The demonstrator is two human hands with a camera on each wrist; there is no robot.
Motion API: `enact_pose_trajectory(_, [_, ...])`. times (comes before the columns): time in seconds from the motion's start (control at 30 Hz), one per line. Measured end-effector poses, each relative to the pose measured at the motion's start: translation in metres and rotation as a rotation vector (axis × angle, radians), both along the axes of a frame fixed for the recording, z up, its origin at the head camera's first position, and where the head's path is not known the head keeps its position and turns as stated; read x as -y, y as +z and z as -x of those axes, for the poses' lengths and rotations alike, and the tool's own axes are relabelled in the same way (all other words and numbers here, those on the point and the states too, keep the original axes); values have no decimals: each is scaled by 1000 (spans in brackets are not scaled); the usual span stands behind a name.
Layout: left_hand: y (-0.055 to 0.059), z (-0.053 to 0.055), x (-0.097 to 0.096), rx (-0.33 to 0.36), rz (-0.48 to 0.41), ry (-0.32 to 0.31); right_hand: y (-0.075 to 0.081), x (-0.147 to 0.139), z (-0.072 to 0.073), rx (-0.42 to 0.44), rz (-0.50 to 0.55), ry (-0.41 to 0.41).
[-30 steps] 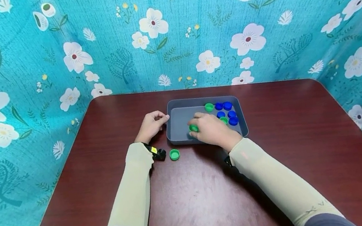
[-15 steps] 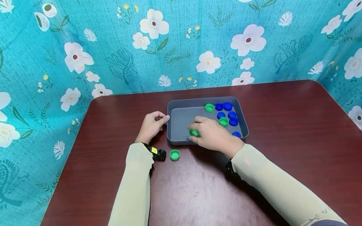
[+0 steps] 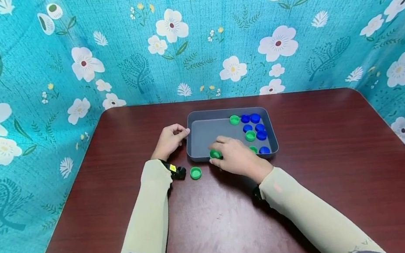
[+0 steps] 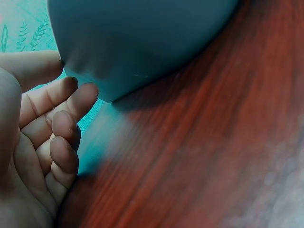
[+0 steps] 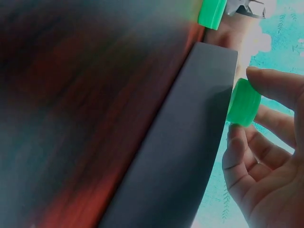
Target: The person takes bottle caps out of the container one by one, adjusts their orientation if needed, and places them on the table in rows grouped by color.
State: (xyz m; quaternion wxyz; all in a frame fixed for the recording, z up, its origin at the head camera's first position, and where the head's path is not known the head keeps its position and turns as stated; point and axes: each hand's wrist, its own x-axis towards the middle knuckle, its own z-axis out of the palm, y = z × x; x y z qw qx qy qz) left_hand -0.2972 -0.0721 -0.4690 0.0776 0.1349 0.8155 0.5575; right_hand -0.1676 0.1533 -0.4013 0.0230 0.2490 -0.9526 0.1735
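In the head view, my left hand (image 3: 168, 142) pinches the left rim of a shallow grey tray (image 3: 203, 131). The left wrist view has its thumb and fingertips at the tray's edge, the other fingers loosely curled. My right hand (image 3: 238, 156) pinches a green bottle cap (image 5: 244, 103) between thumb and fingers, just above the tray's front rim. Several blue caps (image 3: 254, 118) lie in the tray's right part. Among them are green caps (image 3: 250, 135), one partly hidden by my right hand. Another green cap (image 3: 195, 172) lies on the table before the tray.
The dark red wooden table (image 3: 335, 158) extends on all sides of the tray. Behind it hangs a turquoise flowered curtain (image 3: 207, 55). A black wrist camera (image 3: 179, 173) sits at my left wrist, close to the loose green cap.
My right hand has moved with the green cap toward the tray's front rim. A blue cap and a green cap at the tray's front right have come into view. My left hand stays put.
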Motion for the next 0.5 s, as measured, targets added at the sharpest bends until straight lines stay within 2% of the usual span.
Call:
enact_pose_trajectory(0.27, [-2, 0, 0, -9, -5, 1, -5, 4, -7, -20, 33, 15])
enact_pose_trajectory(0.5, [-3, 2, 1, -16, -20, -7, -5, 6, -8, -64, 49, 68])
